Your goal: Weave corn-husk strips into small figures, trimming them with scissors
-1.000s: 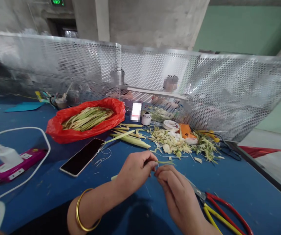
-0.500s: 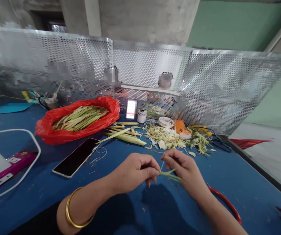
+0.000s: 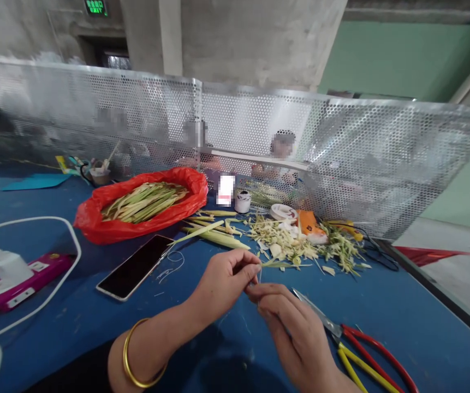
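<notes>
- Pinches a green leaf strip (image 3: 276, 264) in the closed grip of the left hand (image 3: 226, 277), above the blue surface (image 3: 75, 327).
- Seems to hold a fine thread (image 3: 260, 274) in the right hand (image 3: 296, 322), fingers closed together; too small to confirm.
- Has just lowered the right hand from above the strip to below, leading thread downward: likely mid-pass around the strip.

Black sleeve (image 3: 81, 368), gold bangle (image 3: 125, 355) — plain, round

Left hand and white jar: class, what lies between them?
In the head view, plant strips lie between the left hand and the white jar; pale scraps lie just right of the strips.
</notes>
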Tool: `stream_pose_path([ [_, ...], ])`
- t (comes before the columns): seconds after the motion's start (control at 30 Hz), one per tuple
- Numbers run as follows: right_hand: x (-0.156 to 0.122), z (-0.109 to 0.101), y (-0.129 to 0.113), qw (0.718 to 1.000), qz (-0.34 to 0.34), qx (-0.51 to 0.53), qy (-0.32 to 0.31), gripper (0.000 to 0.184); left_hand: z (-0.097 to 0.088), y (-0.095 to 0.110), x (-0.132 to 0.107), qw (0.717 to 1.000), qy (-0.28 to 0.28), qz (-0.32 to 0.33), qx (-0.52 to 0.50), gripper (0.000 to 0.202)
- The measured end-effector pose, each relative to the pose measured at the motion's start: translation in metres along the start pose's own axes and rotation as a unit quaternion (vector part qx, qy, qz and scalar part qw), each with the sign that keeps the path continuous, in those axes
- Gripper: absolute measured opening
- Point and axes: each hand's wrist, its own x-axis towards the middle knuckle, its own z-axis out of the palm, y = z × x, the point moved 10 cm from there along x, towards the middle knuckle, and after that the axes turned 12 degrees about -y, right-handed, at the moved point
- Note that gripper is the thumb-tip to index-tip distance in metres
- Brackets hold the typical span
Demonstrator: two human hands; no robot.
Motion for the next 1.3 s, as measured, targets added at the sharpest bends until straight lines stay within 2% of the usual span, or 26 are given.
stream_pose_path([
  [0.1,0.002,0.004,0.002,1.0,0.016,0.003,-0.018,0.022,0.002,0.003,-0.003,0.999,0.003,0.005,0.046,0.017],
  [0.27,0.003,0.012,-0.009,0.995,-0.005,-0.092,-0.049,0.024,0.004,0.013,-0.008,0.979,0.028,0.018,0.199,0.017],
  [0.37,0.003,0.01,-0.004,0.998,0.013,-0.051,-0.043,0.023,0.009,0.011,-0.007,0.963,0.015,0.021,0.268,0.017],
  [0.43,0.002,0.002,0.006,0.998,0.046,0.022,-0.029,0.02,0.016,0.008,-0.005,0.956,-0.024,0.024,0.29,0.017],
  [0.53,0.0,-0.017,0.03,0.985,0.122,0.126,0.0,0.019,0.034,0.005,-0.004,0.953,-0.124,0.025,0.276,0.016],
  [0.63,-0.006,-0.034,0.063,0.961,0.219,0.167,0.025,0.02,0.05,-0.002,-0.008,0.961,-0.221,-0.023,0.163,0.013],
  [0.7,-0.011,-0.038,0.083,0.947,0.265,0.178,0.034,0.02,0.055,-0.006,-0.011,0.966,-0.244,-0.063,0.058,0.009],
  [0.77,-0.013,-0.033,0.098,0.938,0.286,0.194,0.032,0.021,0.053,-0.007,-0.011,0.97,-0.228,-0.078,-0.021,0.007],
  [0.83,-0.016,-0.02,0.106,0.933,0.297,0.202,0.02,0.022,0.044,-0.005,-0.008,0.978,-0.188,-0.071,-0.065,0.007],
  [0.93,-0.019,-0.001,0.104,0.941,0.296,0.164,-0.004,0.021,0.026,0.0,-0.002,0.989,-0.113,-0.035,-0.09,0.011],
  [1.0,-0.017,0.006,0.091,0.956,0.273,0.106,-0.024,0.021,0.014,0.002,0.0,0.994,-0.065,-0.017,-0.092,0.013],
  [1.1,-0.009,0.014,0.06,0.981,0.186,0.01,-0.062,0.022,0.0,-0.001,0.002,0.997,-0.011,-0.005,-0.076,0.015],
  [1.2,-0.003,0.017,0.033,0.988,0.109,-0.066,-0.085,0.021,-0.003,-0.004,0.003,0.999,0.003,0.004,-0.039,0.014],
  [1.3,-0.002,0.011,0.019,0.988,0.077,-0.123,-0.059,0.02,-0.002,-0.005,0.002,1.0,0.005,0.008,0.016,0.013],
])
